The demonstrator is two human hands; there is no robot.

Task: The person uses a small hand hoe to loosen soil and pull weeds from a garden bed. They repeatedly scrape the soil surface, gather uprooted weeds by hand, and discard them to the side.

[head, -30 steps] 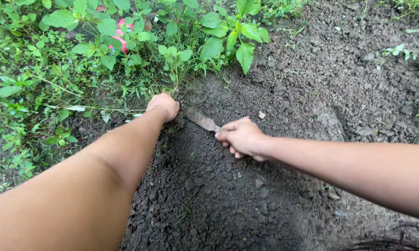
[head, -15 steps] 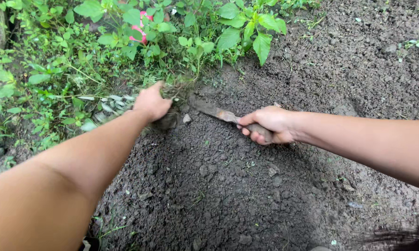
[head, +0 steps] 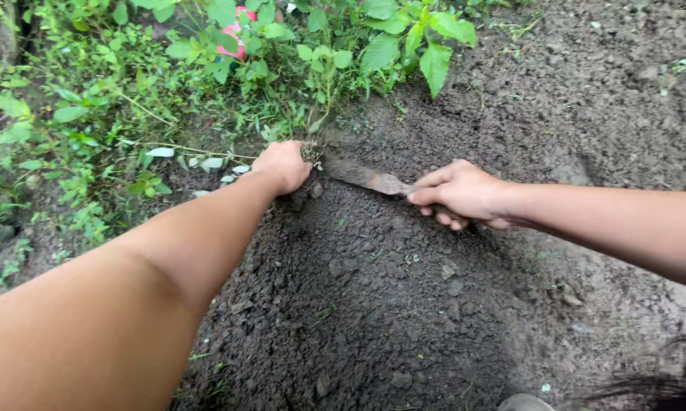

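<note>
My left hand [head: 283, 165] is closed around a small clump of weeds [head: 311, 151] at the border where the green growth meets the bare soil. My right hand [head: 464, 194] grips the handle of a soil-caked knife [head: 366, 178]. Its flat blade lies low across the dirt and points left, with the tip right beside the clump in my left hand. Both forearms reach in from the bottom and the right of the view.
Dark, crumbly tilled soil [head: 404, 304] fills the middle and right. Dense green weeds and leafy plants [head: 168, 84] cover the upper left, with a pink object [head: 235, 39] partly hidden among them. Dark strands show at the bottom right corner.
My left hand lifted with a tuft of weeds and has come back down onto the clump at the soil edge. My right hand and the knife shifted slightly right.
</note>
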